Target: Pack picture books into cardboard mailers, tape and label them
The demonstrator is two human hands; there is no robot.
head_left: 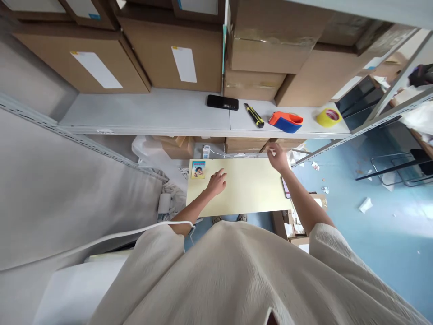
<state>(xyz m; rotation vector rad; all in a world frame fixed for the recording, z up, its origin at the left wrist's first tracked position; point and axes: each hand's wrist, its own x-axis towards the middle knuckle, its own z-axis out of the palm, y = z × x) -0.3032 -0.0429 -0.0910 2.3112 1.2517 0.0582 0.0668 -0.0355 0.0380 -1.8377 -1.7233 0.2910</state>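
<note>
My left hand (217, 182) is over the left half of a pale yellow tabletop (248, 192), its fingers loosely bent and apart, with nothing in it. A small picture booklet (198, 169), blue and yellow with a cartoon face, lies to the left of that hand. At the table's far right edge, just below the shelf, my right hand (278, 158) is raised with bent fingers apart, and no object shows in it. A phone (286, 187) with a lit screen lies by the right edge, partly covered by my right forearm.
On the grey shelf (152, 110) lie a black device (222, 102), a yellow-black box cutter (254, 115), an orange-blue tape dispenser (286, 122) and yellow tape (329, 118). Cardboard boxes (172, 56) stand behind them. A white cable (135, 231) crosses near my left arm.
</note>
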